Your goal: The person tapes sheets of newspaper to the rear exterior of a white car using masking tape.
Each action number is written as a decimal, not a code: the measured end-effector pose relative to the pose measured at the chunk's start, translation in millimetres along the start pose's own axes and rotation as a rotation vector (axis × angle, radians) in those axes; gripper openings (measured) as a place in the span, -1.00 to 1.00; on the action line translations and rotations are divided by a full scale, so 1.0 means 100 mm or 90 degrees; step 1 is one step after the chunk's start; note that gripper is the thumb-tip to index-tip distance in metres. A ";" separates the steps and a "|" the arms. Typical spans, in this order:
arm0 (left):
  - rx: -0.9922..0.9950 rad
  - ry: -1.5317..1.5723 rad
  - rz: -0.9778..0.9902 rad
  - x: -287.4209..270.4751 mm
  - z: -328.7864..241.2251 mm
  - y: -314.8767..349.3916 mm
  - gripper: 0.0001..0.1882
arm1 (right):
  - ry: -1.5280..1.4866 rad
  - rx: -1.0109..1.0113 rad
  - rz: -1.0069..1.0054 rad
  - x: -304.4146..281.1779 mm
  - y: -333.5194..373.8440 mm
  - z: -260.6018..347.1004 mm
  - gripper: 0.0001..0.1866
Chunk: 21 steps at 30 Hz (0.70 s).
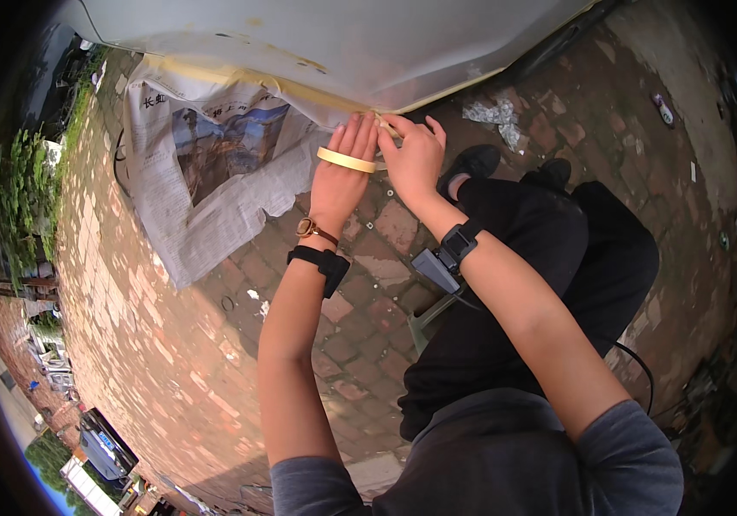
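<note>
A roll of yellow masking tape (347, 161) is looped around my left hand (344, 168) like a band across the fingers. The left fingers lie stretched out flat, with their tips at the lower edge of a pale grey vehicle panel (299, 43). Just to the right, my right hand (414, 159) pinches a short piece of tape (387, 129) between thumb and forefinger, close to the left fingertips. A sheet of newspaper (213, 193) hangs from the panel's edge along a taped strip (205, 70) and spreads out left of my left hand.
Brick paving (205, 361) lies underneath. Crumpled clear plastic (496, 116) rests right of my hands near my shoes (471, 163). Part of a light green stool (430, 322) shows beside my leg. Green plants (20, 206) and a parked vehicle (106, 447) stand farther left.
</note>
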<state>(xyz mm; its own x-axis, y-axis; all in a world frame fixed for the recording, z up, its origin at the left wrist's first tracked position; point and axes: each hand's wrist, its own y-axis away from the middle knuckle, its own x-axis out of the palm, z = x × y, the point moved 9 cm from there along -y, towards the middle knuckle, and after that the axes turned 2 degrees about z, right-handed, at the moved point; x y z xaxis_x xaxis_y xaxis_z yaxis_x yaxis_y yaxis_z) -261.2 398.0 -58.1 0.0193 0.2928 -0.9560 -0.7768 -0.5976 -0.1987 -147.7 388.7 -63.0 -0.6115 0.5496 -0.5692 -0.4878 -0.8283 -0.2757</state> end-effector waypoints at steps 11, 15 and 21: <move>-0.056 0.023 -0.015 -0.06 -0.08 -0.09 -0.28 | 0.013 -0.060 -0.009 -0.26 -0.12 -0.15 -0.92; -0.070 0.034 -0.045 -0.06 -0.11 -0.11 -0.33 | 0.032 -0.092 0.003 -0.27 -0.22 -0.14 -0.91; -0.089 0.086 -0.063 -0.06 -0.14 -0.11 -0.26 | 0.039 -0.112 0.012 -0.27 -0.25 -0.14 -0.90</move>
<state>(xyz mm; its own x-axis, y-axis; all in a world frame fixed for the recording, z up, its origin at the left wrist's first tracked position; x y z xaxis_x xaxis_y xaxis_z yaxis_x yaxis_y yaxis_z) -243.8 392.3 -53.6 0.1819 0.2584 -0.9488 -0.6722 -0.6715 -0.3117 -110.1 392.6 -51.7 -0.5771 0.5311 -0.6203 -0.3575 -0.8473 -0.3928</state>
